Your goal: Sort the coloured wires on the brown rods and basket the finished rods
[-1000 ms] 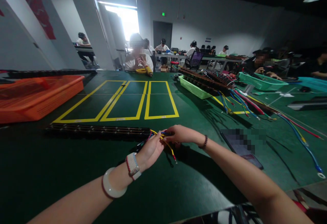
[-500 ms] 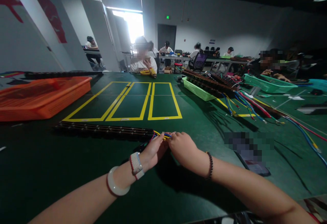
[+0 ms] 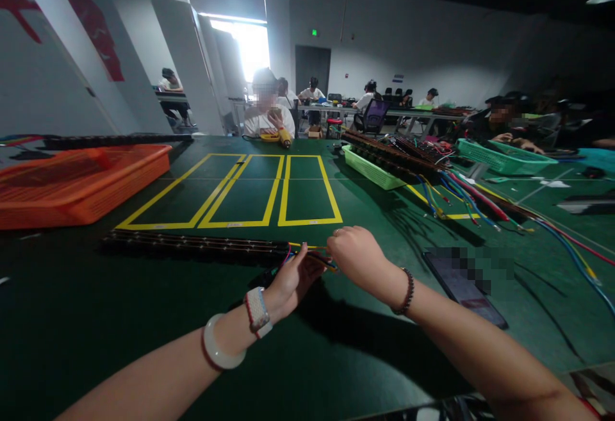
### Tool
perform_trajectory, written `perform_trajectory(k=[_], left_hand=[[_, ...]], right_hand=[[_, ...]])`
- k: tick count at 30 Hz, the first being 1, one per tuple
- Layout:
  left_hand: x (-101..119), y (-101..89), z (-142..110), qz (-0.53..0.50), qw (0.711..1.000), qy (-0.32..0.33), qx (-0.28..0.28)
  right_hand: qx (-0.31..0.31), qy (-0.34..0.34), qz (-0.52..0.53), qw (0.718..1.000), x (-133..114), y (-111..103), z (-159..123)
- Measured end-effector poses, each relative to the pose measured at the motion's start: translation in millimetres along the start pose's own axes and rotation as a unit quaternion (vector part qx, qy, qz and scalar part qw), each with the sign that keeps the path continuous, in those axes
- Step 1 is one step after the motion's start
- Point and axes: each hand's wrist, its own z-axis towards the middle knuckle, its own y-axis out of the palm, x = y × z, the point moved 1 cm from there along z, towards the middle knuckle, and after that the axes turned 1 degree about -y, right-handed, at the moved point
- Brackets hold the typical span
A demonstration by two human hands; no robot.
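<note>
A long black strip (image 3: 192,245) with thin metal lines along its top lies across the green table. From its right end comes a bundle of coloured wires (image 3: 317,253), yellow, blue and red among them. My left hand (image 3: 288,283) is wrapped round this bundle close to the strip, thumb on top. Beside it, slightly higher and to the right, my right hand (image 3: 358,255) is closed with its back towards me. Wires run up to its curled fingers; its fingertips are hidden.
An orange basket (image 3: 77,206) stands at the left. Yellow tape rectangles (image 3: 240,223) mark the table ahead. On the right, a green basket (image 3: 372,170) bears more strips with trailing wires, and a phone (image 3: 466,289) lies nearer. A person (image 3: 269,120) sits across the table.
My right hand has moved a little right and up, away from my left hand. Wire ends now show between them. My left hand stays almost in place, its thumb raised more.
</note>
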Motion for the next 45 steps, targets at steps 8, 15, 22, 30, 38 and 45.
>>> perform_trajectory(k=[8,15,22,30,38,45], left_hand=[[0.9,-2.5,5.1,-0.010,1.000,-0.012,0.004],[3.7,-1.9,4.5,-0.002,1.000,-0.023,-0.018],[2.7,-3.0,5.0,-0.010,1.000,0.002,-0.009],[2.0,-5.7,8.5,-0.054,0.998,-0.012,-0.004],[0.6,-5.4,7.8,-0.016,0.999,-0.038,0.010],[-0.9,-7.5,9.3,-0.034,0.999,-0.014,-0.029]], right_hand=[[0.005,0.065,0.041,0.997,31.5,38.1,27.2],[0.009,0.060,0.082,0.995,35.2,57.3,32.6],[-0.011,-0.013,0.034,0.999,21.1,41.0,26.6],[0.077,-0.057,0.004,0.995,-11.1,-6.6,-1.7],[0.006,-0.071,-0.067,0.995,-30.4,23.2,-3.6],[0.016,-0.063,-0.041,0.997,-25.0,7.2,-4.3]])
